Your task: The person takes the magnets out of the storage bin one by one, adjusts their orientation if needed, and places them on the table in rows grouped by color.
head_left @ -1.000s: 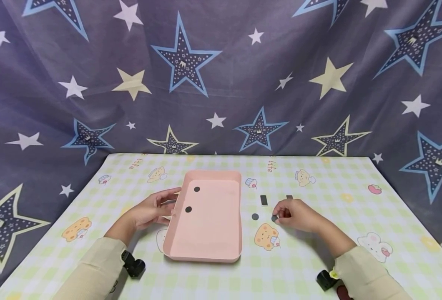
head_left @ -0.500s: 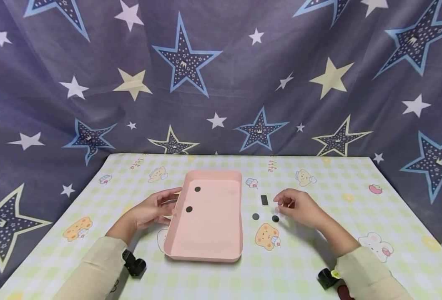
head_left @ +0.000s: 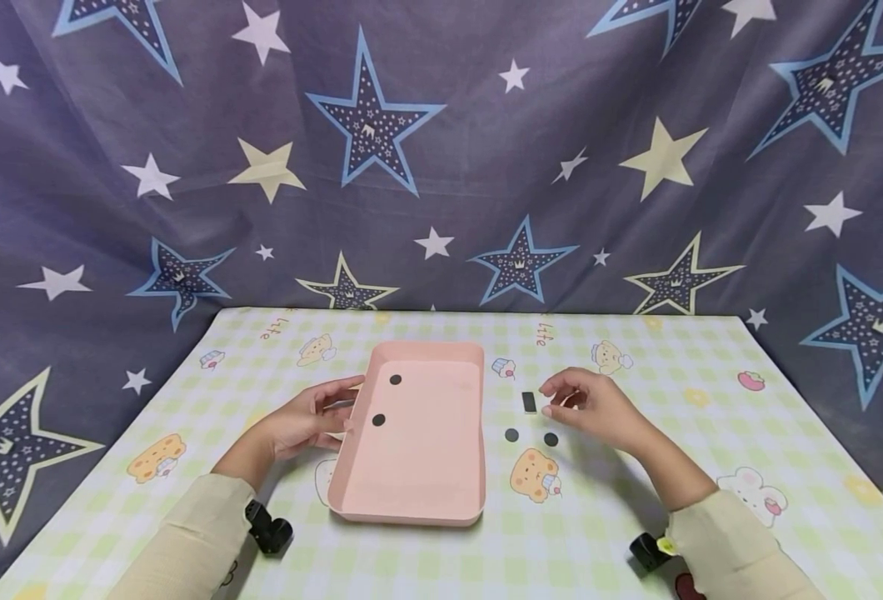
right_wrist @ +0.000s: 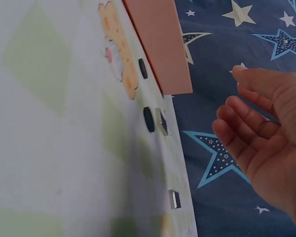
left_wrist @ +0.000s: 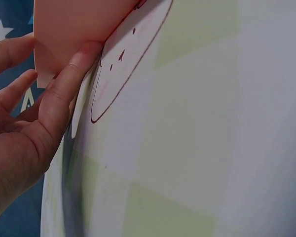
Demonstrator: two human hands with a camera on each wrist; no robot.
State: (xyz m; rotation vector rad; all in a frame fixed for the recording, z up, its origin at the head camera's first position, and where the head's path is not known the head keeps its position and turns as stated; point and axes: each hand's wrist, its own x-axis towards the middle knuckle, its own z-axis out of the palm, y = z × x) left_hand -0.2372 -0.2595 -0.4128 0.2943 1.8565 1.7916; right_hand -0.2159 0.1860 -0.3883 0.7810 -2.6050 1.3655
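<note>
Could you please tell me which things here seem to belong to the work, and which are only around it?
Probably part of the work:
pink tray, touched by the left hand
two black discs inside it
two more discs outside it
two small rectangular pieces near the right hand

Probably only surroundings:
patterned tablecloth
starry cloth
black wrist devices

Head view: plain cream left sleeve (head_left: 179,533) at 8 o'clock, matching right sleeve (head_left: 741,546) at 4, both creased near the cuffs. Left hand (head_left: 299,423) and right hand (head_left: 595,410) bare. Black blocky left unit (head_left: 269,531) at its cuff's 3 o'clock; black right unit (head_left: 647,551) at 9, with small yellow bit (head_left: 666,546).
</note>
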